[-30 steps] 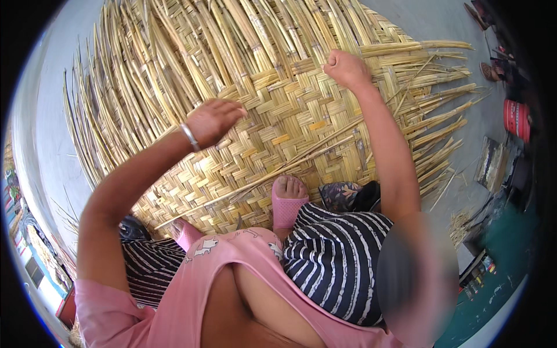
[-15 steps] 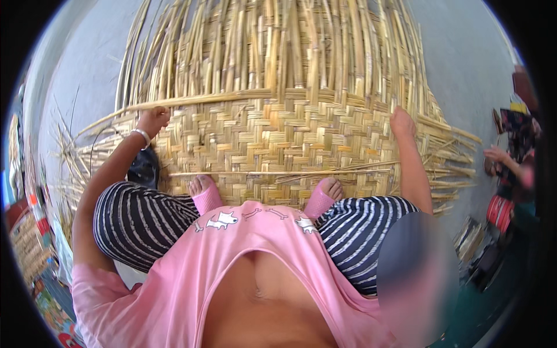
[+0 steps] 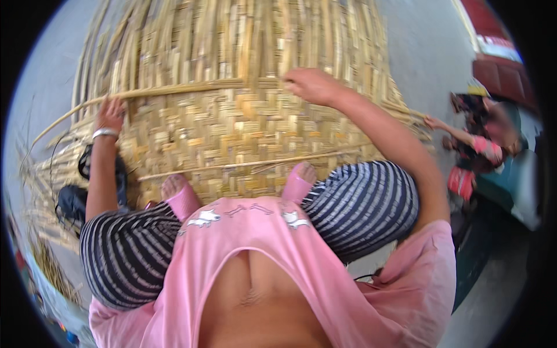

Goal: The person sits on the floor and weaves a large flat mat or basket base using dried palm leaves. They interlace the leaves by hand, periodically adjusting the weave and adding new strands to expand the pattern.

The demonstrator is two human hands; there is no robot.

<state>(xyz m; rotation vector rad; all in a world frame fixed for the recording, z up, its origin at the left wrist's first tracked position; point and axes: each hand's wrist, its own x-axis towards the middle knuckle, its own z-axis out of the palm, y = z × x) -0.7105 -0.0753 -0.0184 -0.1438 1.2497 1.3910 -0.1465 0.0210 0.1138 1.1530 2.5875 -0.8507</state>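
Already, the reed mat (image 3: 232,124) on the grey floor (image 3: 413,40) is closely woven near the pink sandals (image 3: 184,201), while the long strips (image 3: 181,43) beyond lie loose, side by side. Where these meet, the left hand (image 3: 109,118) touches a cross strip (image 3: 168,90) with fingers slightly bent, and the right hand (image 3: 313,87) curls inward; whether either grips anything cannot be told.
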